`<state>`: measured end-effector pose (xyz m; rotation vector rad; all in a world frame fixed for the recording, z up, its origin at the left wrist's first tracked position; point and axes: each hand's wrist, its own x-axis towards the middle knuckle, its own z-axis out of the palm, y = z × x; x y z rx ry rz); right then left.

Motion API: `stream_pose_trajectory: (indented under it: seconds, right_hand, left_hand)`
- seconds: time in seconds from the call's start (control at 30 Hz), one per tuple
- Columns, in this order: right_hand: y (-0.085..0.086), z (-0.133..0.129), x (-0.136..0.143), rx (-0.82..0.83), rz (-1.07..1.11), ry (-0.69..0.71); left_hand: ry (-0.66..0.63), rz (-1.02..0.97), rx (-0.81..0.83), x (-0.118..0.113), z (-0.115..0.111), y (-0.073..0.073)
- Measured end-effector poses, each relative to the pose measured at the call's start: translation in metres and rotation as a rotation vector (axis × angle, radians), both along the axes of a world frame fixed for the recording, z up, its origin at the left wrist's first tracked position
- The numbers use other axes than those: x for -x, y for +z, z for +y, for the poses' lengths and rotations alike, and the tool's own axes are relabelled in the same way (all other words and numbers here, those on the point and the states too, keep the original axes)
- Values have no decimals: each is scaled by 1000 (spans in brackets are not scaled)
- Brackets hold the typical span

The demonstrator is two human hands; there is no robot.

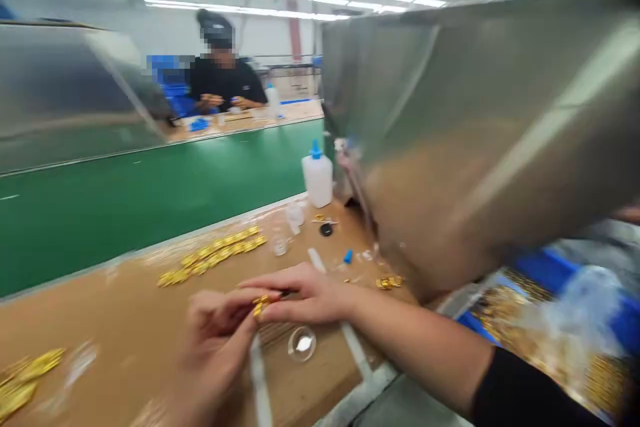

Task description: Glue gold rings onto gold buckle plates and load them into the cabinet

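Near the table's front edge, my left hand point(217, 340) is closed on a small gold piece point(260, 305), blurred by motion. My right hand point(305, 295) meets it from the right, its fingers pinched at the same piece, with a thin dark item between thumb and fingers that is too small to name. Just below my right hand lies a small round clear dish point(302, 344) with white content. Rows of gold pieces point(215, 255) lie beyond my hands, and more gold pieces point(25, 380) lie at the far left.
A white bottle with blue cap point(318, 180) stands at the back beside a large metal panel point(475, 133). Blue bins point(550, 273) of gold parts are at the right. Past the green belt point(150, 200), a person point(227, 83) works at another table.
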<state>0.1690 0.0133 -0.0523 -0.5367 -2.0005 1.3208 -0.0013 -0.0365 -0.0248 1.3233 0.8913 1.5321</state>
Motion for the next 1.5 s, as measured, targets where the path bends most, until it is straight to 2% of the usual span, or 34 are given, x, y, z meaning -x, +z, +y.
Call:
stream_pose_trajectory:
  seconds: [0.03,0.13,0.3,0.53,0.93,1.13,1.5]
  right_hand:
    - [4,-4,-4,-27,28,0]
    - [11,-7,-12,-68,149,25]
    - [15,-10,-12,-116,167,56]
    - [16,-8,-15,-166,127,94]
    - [12,-6,-12,-115,139,94]
    - [11,-5,-12,-90,159,107]
    - [11,-4,-13,-82,144,103]
  left_hand:
    - [27,37,-101,6,-3,-3]
    - [-59,168,-255,12,-6,-9]
    - [-127,208,-310,10,-6,-13]
    - [-94,339,-395,17,-9,-13]
    - [-75,355,-407,18,-7,-13]
    - [-62,324,-352,18,-9,-18]
    - [-62,298,-278,17,-11,-18]
